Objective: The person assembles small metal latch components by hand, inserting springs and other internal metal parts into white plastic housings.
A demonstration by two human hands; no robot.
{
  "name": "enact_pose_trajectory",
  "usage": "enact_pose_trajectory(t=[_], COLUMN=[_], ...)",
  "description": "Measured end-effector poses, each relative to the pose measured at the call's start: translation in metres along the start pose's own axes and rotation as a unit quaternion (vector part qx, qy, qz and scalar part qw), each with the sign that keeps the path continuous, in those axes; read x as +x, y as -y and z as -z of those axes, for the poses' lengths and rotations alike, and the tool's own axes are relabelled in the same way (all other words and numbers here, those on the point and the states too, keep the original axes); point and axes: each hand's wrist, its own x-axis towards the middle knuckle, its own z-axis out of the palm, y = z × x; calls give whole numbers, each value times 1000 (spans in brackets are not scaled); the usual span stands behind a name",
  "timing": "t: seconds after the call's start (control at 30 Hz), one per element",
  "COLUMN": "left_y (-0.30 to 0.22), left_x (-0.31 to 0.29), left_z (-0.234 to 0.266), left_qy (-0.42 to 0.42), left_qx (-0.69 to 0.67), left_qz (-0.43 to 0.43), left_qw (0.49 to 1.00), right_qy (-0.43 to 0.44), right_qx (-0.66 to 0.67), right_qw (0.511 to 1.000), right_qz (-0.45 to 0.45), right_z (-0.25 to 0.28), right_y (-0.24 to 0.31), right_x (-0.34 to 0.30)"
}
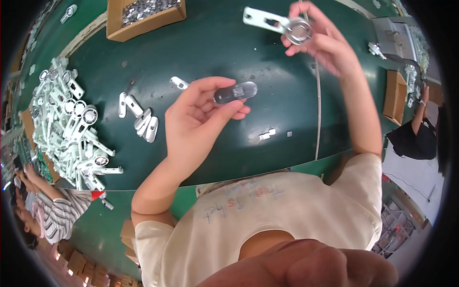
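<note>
Between the thumb and fingers of my left hand [191, 115] is a small oval cover [246, 90], dark grey with a shiny rounded end. Farther off at the upper right, my right hand [332, 45] grips the ringed round head of a white long-handled plastic part [263, 20], whose flat handle points left. The two pieces are apart. Just beyond my left wrist lie several loose silver oval covers [134, 106], and one more cover [179, 82] is by my left fingers. A few tiny white pieces [267, 135] rest on the table nearer me.
The green table [215, 52] carries a large pile of similar white parts [69, 129] at left. A cardboard box [148, 28] of small metallic pieces stands far back. A thin cord [318, 110] crosses the right side, near another carton [393, 98]. Co-workers' arms [40, 184] show at both sides.
</note>
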Motion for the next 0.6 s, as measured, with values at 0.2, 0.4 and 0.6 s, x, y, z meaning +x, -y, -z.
enact_pose_trajectory(t=[0.2, 0.4, 0.6], left_y=[-1, -2, -1], left_x=[0, 2, -3], left_z=[-2, -8, -9], left_qy=[10, 30, 50], left_qx=[-25, -3, -7], left_qz=[11, -9, 4], left_qw=[1000, 1000, 999], right_qy=[-77, -74, -44], right_qx=[60, -59, -213], right_qw=[995, 989, 951], right_qz=[14, 112, 220], right_z=[-41, -66, -76], right_y=[5, 2, -7], right_x=[-41, -55, -58])
